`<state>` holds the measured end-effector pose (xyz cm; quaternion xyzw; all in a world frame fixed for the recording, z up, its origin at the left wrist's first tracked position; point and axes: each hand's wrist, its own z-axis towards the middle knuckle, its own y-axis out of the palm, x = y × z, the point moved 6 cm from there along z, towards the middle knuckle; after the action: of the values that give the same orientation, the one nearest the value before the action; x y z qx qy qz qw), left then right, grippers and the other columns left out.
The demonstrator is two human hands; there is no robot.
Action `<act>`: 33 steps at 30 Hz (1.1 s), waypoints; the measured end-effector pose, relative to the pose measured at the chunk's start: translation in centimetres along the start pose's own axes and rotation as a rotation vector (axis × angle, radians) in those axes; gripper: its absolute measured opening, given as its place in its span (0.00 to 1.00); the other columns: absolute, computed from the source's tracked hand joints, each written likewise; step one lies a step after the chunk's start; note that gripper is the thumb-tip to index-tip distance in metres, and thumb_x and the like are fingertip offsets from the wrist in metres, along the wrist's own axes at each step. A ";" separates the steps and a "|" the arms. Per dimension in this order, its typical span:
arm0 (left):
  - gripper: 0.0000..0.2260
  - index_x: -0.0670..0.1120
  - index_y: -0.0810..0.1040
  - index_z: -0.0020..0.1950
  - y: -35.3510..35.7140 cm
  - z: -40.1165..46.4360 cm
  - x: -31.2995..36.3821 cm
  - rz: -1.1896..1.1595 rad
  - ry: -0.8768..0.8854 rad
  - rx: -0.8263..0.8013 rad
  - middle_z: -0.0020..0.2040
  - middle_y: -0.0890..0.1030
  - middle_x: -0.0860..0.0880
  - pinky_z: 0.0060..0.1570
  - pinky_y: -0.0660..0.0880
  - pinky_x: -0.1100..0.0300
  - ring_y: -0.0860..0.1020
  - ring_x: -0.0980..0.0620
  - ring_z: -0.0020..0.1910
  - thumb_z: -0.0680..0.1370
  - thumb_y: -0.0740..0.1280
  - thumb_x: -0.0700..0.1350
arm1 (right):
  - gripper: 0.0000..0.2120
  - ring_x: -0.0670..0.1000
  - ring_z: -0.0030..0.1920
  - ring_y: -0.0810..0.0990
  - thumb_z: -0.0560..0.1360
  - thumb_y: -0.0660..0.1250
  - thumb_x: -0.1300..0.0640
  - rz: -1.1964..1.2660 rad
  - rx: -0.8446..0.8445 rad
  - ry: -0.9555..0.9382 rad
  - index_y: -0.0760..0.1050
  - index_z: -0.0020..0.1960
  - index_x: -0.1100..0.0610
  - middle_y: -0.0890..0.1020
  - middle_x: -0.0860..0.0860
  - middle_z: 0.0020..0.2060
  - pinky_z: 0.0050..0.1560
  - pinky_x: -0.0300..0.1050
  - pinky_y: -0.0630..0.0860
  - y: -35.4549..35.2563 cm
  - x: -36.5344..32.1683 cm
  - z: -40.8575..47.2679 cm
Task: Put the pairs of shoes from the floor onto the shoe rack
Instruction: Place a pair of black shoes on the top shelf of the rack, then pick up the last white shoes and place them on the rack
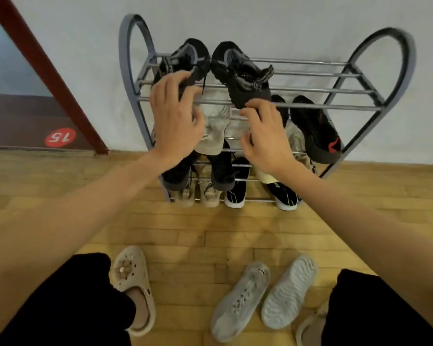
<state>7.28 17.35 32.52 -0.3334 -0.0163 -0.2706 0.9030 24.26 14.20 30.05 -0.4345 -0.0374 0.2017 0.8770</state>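
Note:
A grey metal shoe rack (310, 106) stands against the wall. Two black sneakers lie on its top shelf, toes to the wall. My left hand (175, 121) curls its fingers over the heel of the left black sneaker (193, 53). My right hand (265, 138) is spread, and its fingertips touch the heel of the right black sneaker (240, 71), which overhangs the front bar. On the floor near my feet lies a grey pair: one grey shoe (240, 300) upright, the other grey shoe (289, 290) sole up.
Lower shelves hold beige shoes (215, 126), a black shoe with a red mark (315, 131) and black shoes with white soles (235, 188). I wear beige clogs (133, 278). A red door frame (48, 71) stands at the left. The right half of the top shelf holds nothing.

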 end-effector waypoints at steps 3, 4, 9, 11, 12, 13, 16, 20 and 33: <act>0.11 0.41 0.78 0.52 0.7 -4.0 1.9 -0.139 0.070 -0.082 0.59 0.76 0.42 0.63 0.68 0.53 0.72 0.43 0.61 0.71 0.64 0.38 | 0.14 0.63 0.57 0.74 0.70 0.63 0.64 0.015 -0.121 0.004 0.74 0.56 0.66 0.75 0.63 0.55 0.55 0.54 0.73 1.1 1.1 -5.5; 0.10 0.40 0.78 0.52 1.4 -5.6 2.4 -0.188 0.087 -0.156 0.57 0.76 0.41 0.61 0.69 0.55 0.73 0.43 0.59 0.72 0.64 0.37 | 0.14 0.63 0.56 0.74 0.70 0.63 0.64 0.009 -0.181 0.025 0.74 0.55 0.66 0.75 0.63 0.55 0.54 0.53 0.73 1.9 1.6 -7.4; 0.08 0.40 0.78 0.51 7.3 -14.7 4.5 -0.238 0.181 -0.619 0.53 0.75 0.43 0.53 0.74 0.51 0.75 0.45 0.53 0.73 0.64 0.36 | 0.14 0.61 0.57 0.72 0.74 0.62 0.63 0.039 -0.616 0.225 0.72 0.59 0.64 0.72 0.60 0.57 0.53 0.51 0.72 6.9 4.8 -17.0; 0.08 0.41 0.77 0.52 9.7 -18.3 4.9 -0.226 0.150 -0.748 0.54 0.74 0.44 0.54 0.74 0.50 0.74 0.45 0.55 0.74 0.65 0.37 | 0.14 0.60 0.57 0.73 0.77 0.60 0.62 0.066 -0.784 0.347 0.71 0.62 0.63 0.71 0.59 0.59 0.49 0.49 0.70 8.6 6.2 -21.5; 0.09 0.41 0.77 0.54 10.8 -20.1 5.1 -0.226 0.102 -0.810 0.55 0.73 0.44 0.55 0.73 0.52 0.74 0.45 0.56 0.74 0.65 0.38 | 0.14 0.60 0.57 0.74 0.77 0.59 0.62 0.070 -0.871 0.399 0.70 0.62 0.63 0.70 0.58 0.59 0.48 0.50 0.71 9.3 6.8 -24.0; 0.10 0.41 0.77 0.56 11.9 -22.0 5.2 -0.227 0.036 -0.874 0.57 0.73 0.45 0.54 0.72 0.54 0.73 0.45 0.57 0.75 0.65 0.39 | 0.14 0.61 0.57 0.73 0.77 0.59 0.63 0.063 -0.956 0.440 0.70 0.62 0.63 0.70 0.59 0.59 0.49 0.51 0.72 10.0 7.3 -26.6; 0.15 0.43 0.73 0.62 15.1 -27.8 5.6 -0.190 -0.181 -1.092 0.62 0.70 0.44 0.49 0.70 0.57 0.73 0.45 0.57 0.75 0.66 0.42 | 0.14 0.63 0.60 0.72 0.76 0.58 0.65 0.029 -1.155 0.546 0.70 0.62 0.65 0.70 0.62 0.60 0.54 0.53 0.71 11.6 9.0 -34.4; 0.25 0.42 0.66 0.68 17.8 -35.9 6.5 -0.159 -0.431 -1.405 0.66 0.67 0.40 0.59 0.70 0.50 0.68 0.39 0.65 0.74 0.68 0.48 | 0.15 0.62 0.58 0.73 0.79 0.58 0.62 0.051 -1.293 0.790 0.65 0.65 0.64 0.68 0.63 0.63 0.48 0.49 0.69 12.9 10.3 -41.1; 0.40 0.42 0.62 0.68 18.8 -49.5 11.6 -0.040 -0.481 -1.570 0.64 0.70 0.42 0.53 0.73 0.52 0.72 0.44 0.60 0.66 0.75 0.60 | 0.44 0.67 0.74 0.53 0.75 0.67 0.46 0.002 -0.859 1.561 0.42 0.78 0.56 0.46 0.66 0.76 0.71 0.59 0.59 16.5 11.2 -47.1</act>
<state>19.06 -6.58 -14.66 -0.9167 -0.0211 -0.1402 0.3737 40.53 -7.72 -13.19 -0.7394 0.4986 -0.1823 0.4140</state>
